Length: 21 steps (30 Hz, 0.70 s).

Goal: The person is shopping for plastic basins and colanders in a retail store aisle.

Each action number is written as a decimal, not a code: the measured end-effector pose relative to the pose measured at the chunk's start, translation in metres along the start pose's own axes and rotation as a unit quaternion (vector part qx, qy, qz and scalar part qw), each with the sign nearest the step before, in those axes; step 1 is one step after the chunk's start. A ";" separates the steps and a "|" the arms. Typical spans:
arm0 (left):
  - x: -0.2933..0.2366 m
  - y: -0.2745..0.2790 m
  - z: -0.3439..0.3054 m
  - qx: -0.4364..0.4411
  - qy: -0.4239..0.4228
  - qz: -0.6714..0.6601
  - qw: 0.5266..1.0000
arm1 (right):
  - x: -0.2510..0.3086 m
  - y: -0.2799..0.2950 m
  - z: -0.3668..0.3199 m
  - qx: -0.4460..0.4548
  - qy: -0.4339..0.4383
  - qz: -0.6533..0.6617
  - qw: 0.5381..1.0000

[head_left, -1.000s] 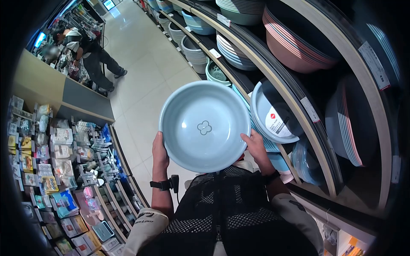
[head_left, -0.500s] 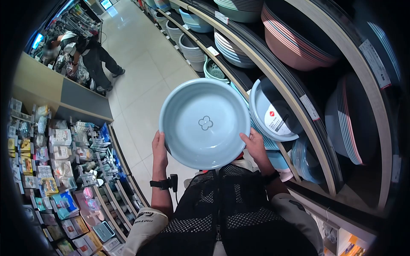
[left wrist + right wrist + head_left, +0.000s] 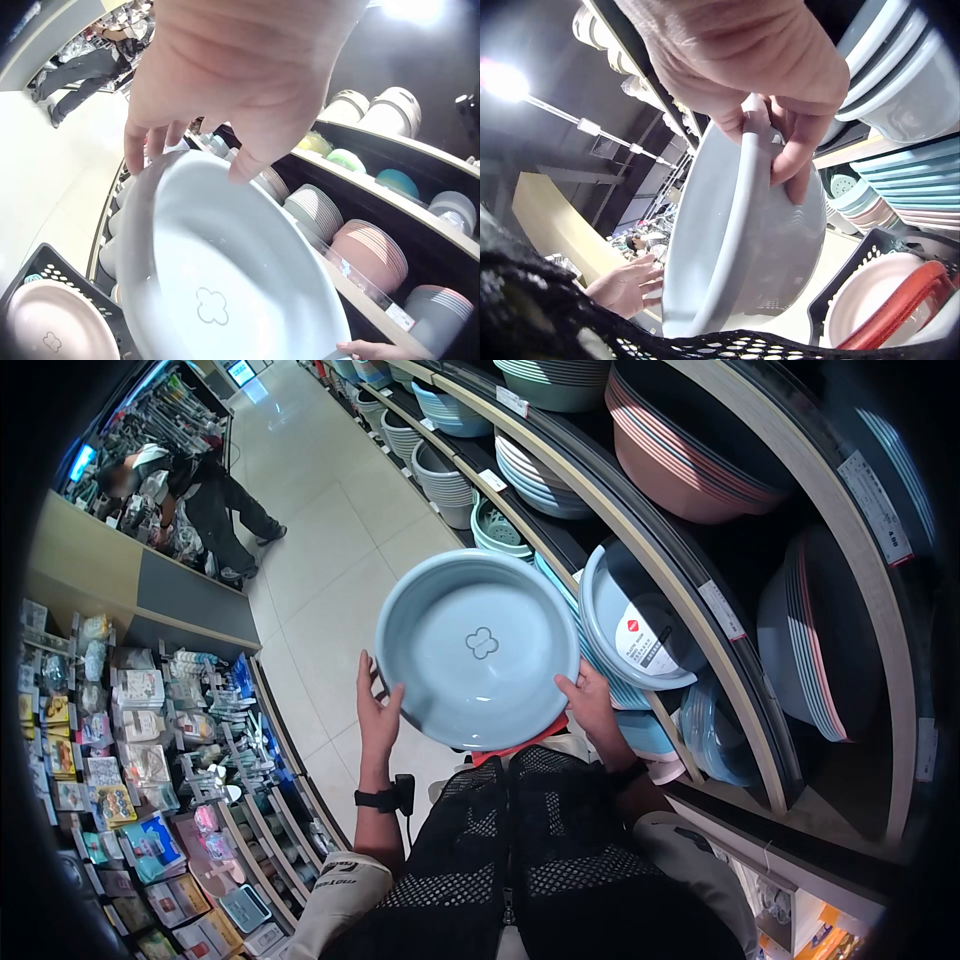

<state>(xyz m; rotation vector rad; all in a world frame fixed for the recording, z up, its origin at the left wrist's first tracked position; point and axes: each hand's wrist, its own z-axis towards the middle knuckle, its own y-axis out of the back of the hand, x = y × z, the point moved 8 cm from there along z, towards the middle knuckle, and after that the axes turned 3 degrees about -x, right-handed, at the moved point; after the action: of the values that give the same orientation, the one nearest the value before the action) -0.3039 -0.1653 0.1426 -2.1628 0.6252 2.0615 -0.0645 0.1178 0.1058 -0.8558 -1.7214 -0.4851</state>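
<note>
A light blue plastic basin [image 3: 478, 650] with a flower mark in its bottom hangs before my body, tilted so its inside faces me. My right hand [image 3: 592, 705] pinches its rim, thumb inside and fingers on the outer wall, as the right wrist view shows. On the opposite side, my left hand [image 3: 380, 710] stands open by the rim, its thumb and fingers spread apart. The right wrist view shows that left hand [image 3: 626, 288] with fingers extended beside the basin. In the left wrist view the thumb [image 3: 244, 166] overlaps the rim's edge.
Shelves at right hold stacked basins, including pink ones [image 3: 690, 455] and a labelled blue one [image 3: 625, 625]. A dark shopping basket [image 3: 46, 262] with a pink basin [image 3: 64, 322] and red handle [image 3: 900, 307] is below. Packaged goods [image 3: 145, 690] hang at left; a person [image 3: 205, 500] bends farther off.
My left hand has let go of the basin's rim and its fingers have spread. My right hand keeps its grip; the basin has shifted only slightly.
</note>
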 end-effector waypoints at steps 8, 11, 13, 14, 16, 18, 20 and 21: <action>-0.037 -0.064 -0.042 0.226 -0.230 0.329 0.888 | -0.008 0.001 0.004 -0.023 -0.010 -0.008 1.000; -0.027 -0.090 -0.064 0.363 -0.186 0.335 0.850 | -0.006 -0.003 0.003 -0.031 -0.037 0.033 0.998; -0.023 -0.101 -0.076 0.371 -0.241 0.412 0.797 | -0.005 -0.005 0.002 -0.039 -0.047 0.079 0.995; -0.018 -0.102 -0.075 0.372 -0.242 0.411 0.796 | -0.002 -0.007 0.002 -0.032 -0.044 0.089 0.995; -0.016 -0.106 -0.075 0.397 -0.231 0.355 0.814 | -0.002 -0.011 0.004 -0.028 -0.040 0.100 0.994; -0.021 -0.105 -0.076 0.389 -0.247 0.348 0.817 | 0.001 -0.013 0.006 -0.026 -0.012 0.075 0.997; -0.033 -0.104 -0.075 0.382 -0.264 0.339 0.818 | 0.004 -0.008 0.004 -0.041 -0.038 0.070 0.996; -0.039 -0.101 -0.073 0.374 -0.270 0.344 0.818 | 0.007 -0.005 0.004 -0.045 -0.040 0.025 0.998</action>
<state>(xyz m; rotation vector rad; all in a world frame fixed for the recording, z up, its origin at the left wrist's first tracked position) -0.2005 -0.0892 0.1650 -0.9037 1.8976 1.9859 -0.0721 0.1193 0.1112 -0.9916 -1.7572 -0.5029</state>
